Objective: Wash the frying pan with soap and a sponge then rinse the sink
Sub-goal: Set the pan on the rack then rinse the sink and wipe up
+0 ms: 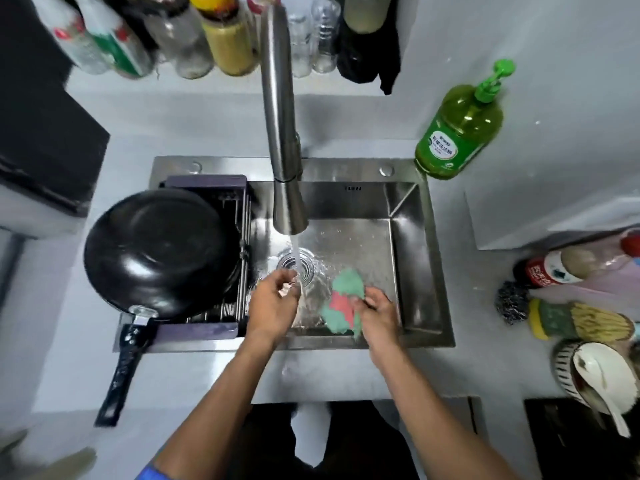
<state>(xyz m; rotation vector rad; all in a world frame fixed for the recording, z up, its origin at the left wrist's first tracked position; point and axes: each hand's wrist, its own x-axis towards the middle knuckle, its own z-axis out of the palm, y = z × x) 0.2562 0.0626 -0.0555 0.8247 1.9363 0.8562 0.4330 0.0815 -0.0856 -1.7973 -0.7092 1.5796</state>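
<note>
The left hand (273, 306), fingers loosely curled and holding nothing, sits under the faucet stream by the drain (298, 265). The right hand (375, 315) grips the green-and-red sponge (343, 299) near the sink's (429, 265) front right corner. The frying pan (159, 247) lies upside down on the rack (207, 329) over the sink's left edge, its handle overhanging the desk (485, 358); the basin's back right stands open.

Left hand (273, 303) cupped, right hand (375, 315) gripping

Frying pan (162, 247) upside down on drying rack (207, 327) across sink (426, 258) left side, handle over front edge. Faucet (282, 133) at rear centre, above drain (298, 265). Cloth (343, 299) in basin, front right. Soap bottle (457, 129) off rear right corner.
</note>
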